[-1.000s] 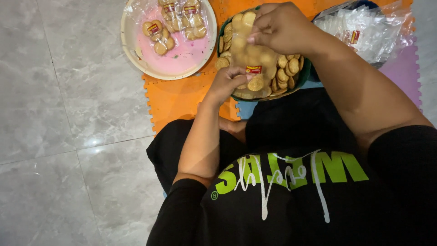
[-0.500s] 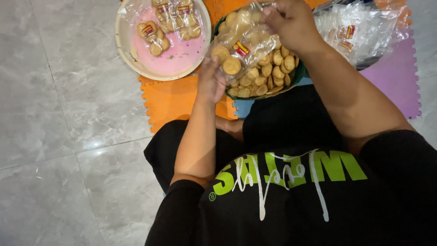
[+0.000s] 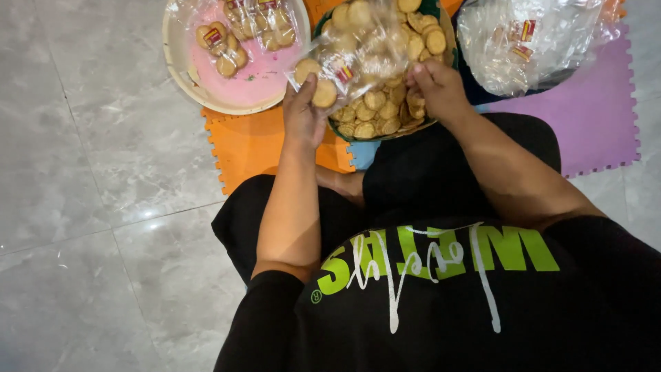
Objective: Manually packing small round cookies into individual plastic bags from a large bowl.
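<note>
Head view, looking down at a seated person. The left hand pinches the lower edge of a clear plastic bag holding a few round tan biscuits, fingers closed on the film and on one biscuit inside it. The bag hangs over the left rim of a dark green bowl heaped with loose biscuits. The right hand rests on the heap at the bowl's near right edge, fingertips curled onto biscuits. A pink-bottomed round tray with filled bags lies at the far left corner of the orange foam mat. Judged: the bag is light, limp and slippery, its contents brittle; grip the film edge, not the biscuits.
</note>
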